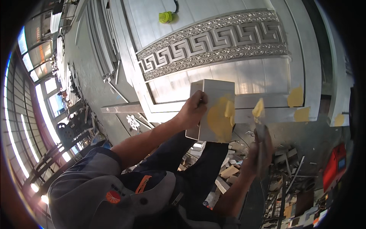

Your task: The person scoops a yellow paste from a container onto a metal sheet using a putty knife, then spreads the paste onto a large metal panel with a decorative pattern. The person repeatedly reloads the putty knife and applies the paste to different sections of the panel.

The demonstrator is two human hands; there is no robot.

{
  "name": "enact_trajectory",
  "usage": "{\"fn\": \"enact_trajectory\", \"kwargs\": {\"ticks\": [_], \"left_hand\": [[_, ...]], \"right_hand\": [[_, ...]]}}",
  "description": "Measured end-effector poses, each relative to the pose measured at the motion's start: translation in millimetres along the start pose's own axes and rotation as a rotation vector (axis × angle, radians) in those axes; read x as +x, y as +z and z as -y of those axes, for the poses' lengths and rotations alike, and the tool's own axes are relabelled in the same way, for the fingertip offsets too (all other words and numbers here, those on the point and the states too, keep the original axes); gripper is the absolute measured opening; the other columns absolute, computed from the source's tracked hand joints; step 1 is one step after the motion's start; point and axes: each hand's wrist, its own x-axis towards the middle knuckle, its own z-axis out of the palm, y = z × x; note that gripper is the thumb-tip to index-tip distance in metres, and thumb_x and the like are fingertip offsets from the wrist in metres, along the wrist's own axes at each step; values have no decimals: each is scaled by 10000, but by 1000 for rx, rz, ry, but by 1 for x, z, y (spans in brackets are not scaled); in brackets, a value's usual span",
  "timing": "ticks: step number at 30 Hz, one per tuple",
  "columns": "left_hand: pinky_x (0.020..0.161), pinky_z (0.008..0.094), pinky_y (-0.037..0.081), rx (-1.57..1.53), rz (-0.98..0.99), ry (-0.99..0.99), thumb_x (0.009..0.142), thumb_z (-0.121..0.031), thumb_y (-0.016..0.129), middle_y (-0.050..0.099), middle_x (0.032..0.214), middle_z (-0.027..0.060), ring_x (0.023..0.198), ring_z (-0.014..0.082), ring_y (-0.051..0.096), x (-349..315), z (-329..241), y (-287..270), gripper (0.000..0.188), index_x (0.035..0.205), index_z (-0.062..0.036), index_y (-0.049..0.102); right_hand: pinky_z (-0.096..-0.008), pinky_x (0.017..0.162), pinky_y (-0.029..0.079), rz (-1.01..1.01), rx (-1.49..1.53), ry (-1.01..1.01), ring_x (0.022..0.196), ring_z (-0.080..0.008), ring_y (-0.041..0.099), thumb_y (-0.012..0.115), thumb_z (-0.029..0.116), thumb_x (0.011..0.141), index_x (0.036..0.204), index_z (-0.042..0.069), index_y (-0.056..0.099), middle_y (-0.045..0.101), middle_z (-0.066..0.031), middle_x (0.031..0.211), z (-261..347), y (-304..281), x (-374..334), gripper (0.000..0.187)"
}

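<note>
The left hand [193,110] is closed on a short length of pale grey square metal tube [213,112], with its fingers [202,98] wrapped over the tube's left edge near the top and the open end of the tube showing below the palm. The tube is held upright in the air, just in front of the person's chest, and its broad face, to the right of those fingers, carries a round smear of yellow putty [220,119]. The right hand [258,154] sits lower and to the right, well clear of the left hand, and its fingers are curled shut around the handle of a putty knife [260,131]. The picture is blurred here, so how each finger lies on the handle cannot be told. The blade rises above those fingers and its tip bears a lump of the same yellow putty [258,108], just beside the tube's right edge without clearly touching it. Beyond both hands lies a large grey metal door panel [259,74] with a carved key-pattern band [213,44] across it. Three more yellow putty patches [295,97] mark its frame, up and to the right of the right-hand fingers. Far above the hands, a yellow-green tape measure [165,17] rests on the panel. Below the right hand the floor [305,141] is littered with metal and wood offcuts [228,171], and a red machine [334,166] stands off to the right.
</note>
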Motion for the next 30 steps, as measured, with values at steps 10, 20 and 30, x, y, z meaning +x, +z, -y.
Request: {"fn": "enact_trajectory", "kwargs": {"ticks": [10, 20, 30], "left_hand": [[539, 252, 472, -398, 390, -261, 904, -42, 521, 564, 808, 33, 655, 84, 555, 15, -5, -11, 139, 1040, -35, 552], [714, 274, 574, -617, 372, -435, 925, -3, 536, 647, 928, 69, 788, 142, 656, -1, -25, 19, 100, 1009, -36, 579], [717, 275, 572, -846, 508, -475, 964, -56, 526, 660, 960, 90, 831, 156, 677, -6, 4, 14, 96, 1028, -35, 594]], "right_hand": [[-508, 1050, 489, 258, -114, -225, 1248, -452, 601, 671, 115, 959, 1143, 18, 670, 652, -270, 1262, 11, 8, 18, 208], [-529, 1131, 367, 340, -245, -184, 1292, -286, 610, 717, 100, 840, 1057, 164, 739, 715, -76, 1251, 28, 5, 6, 227], [-483, 1073, 441, 491, -390, -183, 1217, -261, 644, 759, 110, 784, 1052, 160, 732, 721, -52, 1225, 63, -31, 8, 274]]}}
